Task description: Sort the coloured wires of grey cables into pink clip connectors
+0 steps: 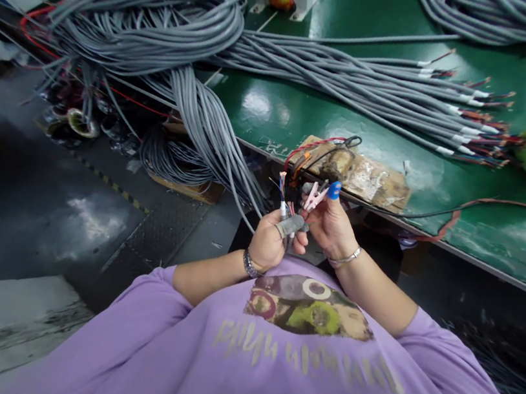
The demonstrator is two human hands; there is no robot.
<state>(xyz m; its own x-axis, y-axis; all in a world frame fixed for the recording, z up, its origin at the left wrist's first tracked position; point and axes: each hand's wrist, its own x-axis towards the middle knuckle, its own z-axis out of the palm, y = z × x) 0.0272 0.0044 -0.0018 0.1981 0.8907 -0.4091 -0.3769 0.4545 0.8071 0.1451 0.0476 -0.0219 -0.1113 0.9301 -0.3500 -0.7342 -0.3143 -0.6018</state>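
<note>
Frame centre: thin multicoloured wires [283, 190] could get nicked.
Left hand [269, 240] pinches their white-banded cable [283, 210]; right hand [332, 226] grips a pale-pink clip-like tool [314, 198] that might slip.

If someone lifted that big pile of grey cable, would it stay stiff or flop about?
The cable pile would probably sag, since a hanging bundle already droops past the edge of the green table. It looks heavy, with so many cables heaped together. Single cables may feel springy, judging by their smooth, wide curves.
</note>
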